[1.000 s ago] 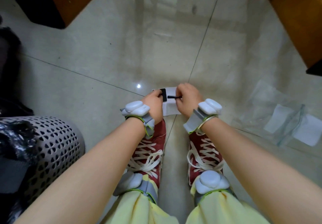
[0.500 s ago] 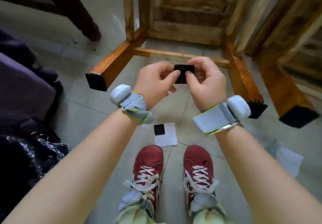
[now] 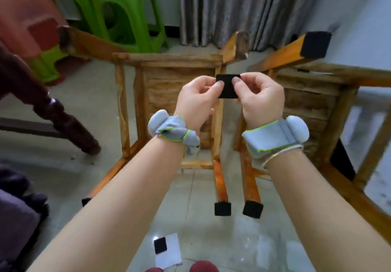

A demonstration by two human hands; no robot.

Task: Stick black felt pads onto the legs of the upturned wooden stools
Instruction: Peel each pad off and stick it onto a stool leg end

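Both hands hold one black felt pad [image 3: 227,86] at chest height. My left hand [image 3: 197,100] pinches its left edge and my right hand [image 3: 261,97] pinches its right edge. Behind them lies an upturned wooden stool [image 3: 169,75]; its near right leg carries a black pad [image 3: 222,209], while the far left leg end [image 3: 63,37] and far right leg end [image 3: 241,43] show bare wood. A second upturned stool [image 3: 317,89] lies to the right with black pads on a near leg [image 3: 252,209] and a far leg [image 3: 315,44]. A white backing sheet [image 3: 168,250] with one black pad [image 3: 160,247] lies on the floor.
Green plastic stools [image 3: 118,11] stand at the back left beside a red one [image 3: 25,15]. A dark turned furniture leg [image 3: 55,113] slants across the left. A grey curtain [image 3: 243,7] hangs behind. My red shoes [image 3: 203,267] show at the bottom edge.
A second ago both hands were low at the backing sheet on the floor peeling a pad. They have since risen with the pad, and my view has tilted up over the stools.
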